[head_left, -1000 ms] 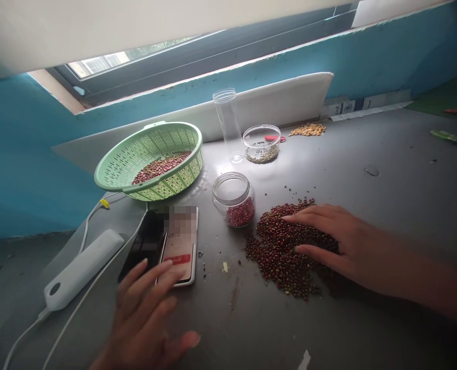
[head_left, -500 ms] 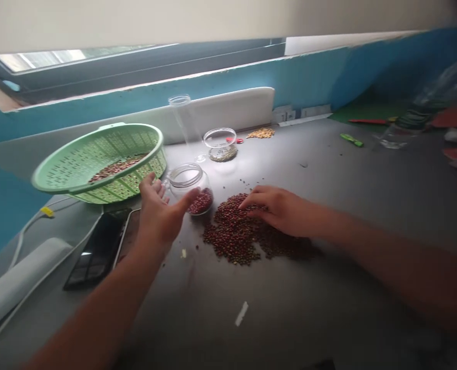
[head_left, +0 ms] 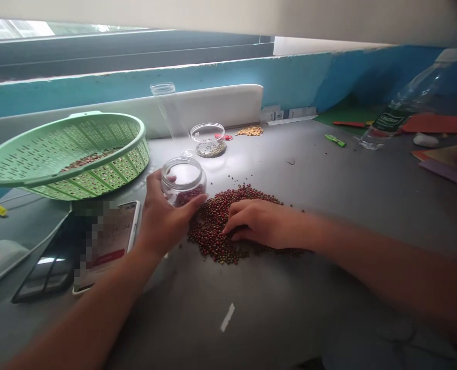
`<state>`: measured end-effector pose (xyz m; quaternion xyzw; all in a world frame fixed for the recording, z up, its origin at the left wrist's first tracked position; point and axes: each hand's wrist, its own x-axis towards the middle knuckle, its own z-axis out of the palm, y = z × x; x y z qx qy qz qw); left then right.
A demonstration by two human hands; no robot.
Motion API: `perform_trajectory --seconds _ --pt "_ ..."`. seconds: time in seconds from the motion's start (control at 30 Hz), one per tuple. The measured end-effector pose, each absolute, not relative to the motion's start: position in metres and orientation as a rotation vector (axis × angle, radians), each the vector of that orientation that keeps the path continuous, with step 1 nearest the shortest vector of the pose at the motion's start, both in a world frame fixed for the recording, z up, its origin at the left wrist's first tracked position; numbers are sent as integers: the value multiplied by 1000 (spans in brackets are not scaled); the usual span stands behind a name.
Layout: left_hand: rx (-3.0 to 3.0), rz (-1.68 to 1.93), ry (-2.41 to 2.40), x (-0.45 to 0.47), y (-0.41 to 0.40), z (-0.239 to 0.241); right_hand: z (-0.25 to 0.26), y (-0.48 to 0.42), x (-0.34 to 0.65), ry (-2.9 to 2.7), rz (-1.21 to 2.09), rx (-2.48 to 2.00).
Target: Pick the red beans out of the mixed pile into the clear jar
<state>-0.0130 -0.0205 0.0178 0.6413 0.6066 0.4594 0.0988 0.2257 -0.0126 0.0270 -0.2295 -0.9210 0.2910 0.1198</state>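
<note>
On the gray table [head_left: 290,308], the left hand [head_left: 163,223] curls round the jar [head_left: 184,177] by the beans [head_left: 213,221] — likely to keep it steady — and the right hand [head_left: 265,221] bends its fingers among them, holding what, I can't tell.

The green basket [head_left: 132,160] blocks passage left of the left hand's [head_left: 169,221] fingers, 2 phones [head_left: 55,270] below it. Beyond and right of the right hand's [head_left: 261,223] fingers, tabletop [head_left: 328,180] lies open to the bottle [head_left: 391,121].
</note>
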Motion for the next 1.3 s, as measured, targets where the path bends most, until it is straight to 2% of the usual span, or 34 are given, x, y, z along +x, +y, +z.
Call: perform_trajectory --seconds 0.17,0.27,0.43,0.53,1.0,1.3 --pt "2142 1343 1778 -10 -36 24 27 -16 227 -2605 853 -673" --pt "2192 1336 1769 -10 -38 25 28 -15 227 -2432 937 -819" --pt "2147 1363 1728 -10 -38 25 25 -8 222 -1643 1763 -1089" --pt "2123 1335 1776 -11 -38 24 24 -3 221 -1293 1980 -1063" --pt "2244 1198 1775 -11 -41 22 31 -1 223 -1088 2052 -941" --pt "2519 1143 1775 6 -48 31 48 -13 214 -855 1682 -636"
